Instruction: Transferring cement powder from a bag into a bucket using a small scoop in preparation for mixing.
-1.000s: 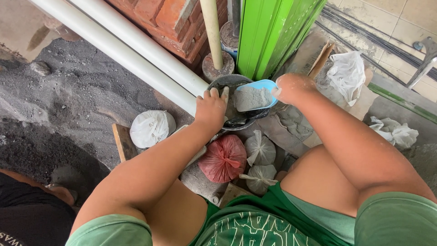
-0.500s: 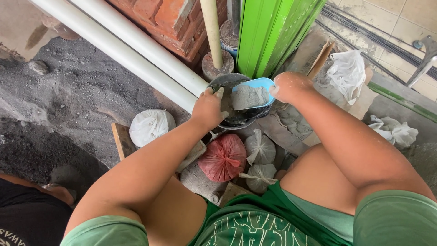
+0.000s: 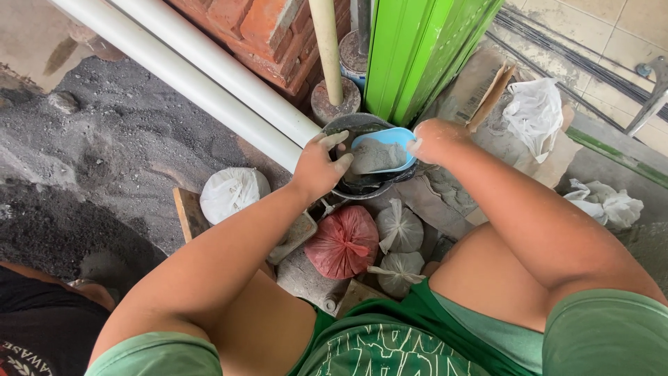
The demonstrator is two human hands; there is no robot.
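A dark round bowl (image 3: pixel 346 124) sits on the ground in front of me, below a green metal panel. My right hand (image 3: pixel 435 139), dusted with grey powder, holds a light blue scoop (image 3: pixel 391 139) tilted over the bowl, with grey cement powder (image 3: pixel 376 158) heaped in it. On the bowl's left rim rests my left hand (image 3: pixel 316 167), fingers touching the scoop's powder at its edge. The rest of the bowl is hidden by the scoop and my hands.
Two white pipes (image 3: pixel 202 76) run diagonally past a brick wall (image 3: pixel 257 24). Tied bags lie near my knees: a red one (image 3: pixel 344 241), white ones (image 3: pixel 233 191) and clear ones (image 3: pixel 399 230). Grey sand (image 3: pixel 90 160) lies left; an open cement sack (image 3: pixel 480 90) stands right. Another person's dark clothing (image 3: pixel 35 341) shows at bottom left.
The scoop has tipped lower into the bowl and its heap of powder looks smaller. My left hand's fingers have shifted from the rim toward the scoop.
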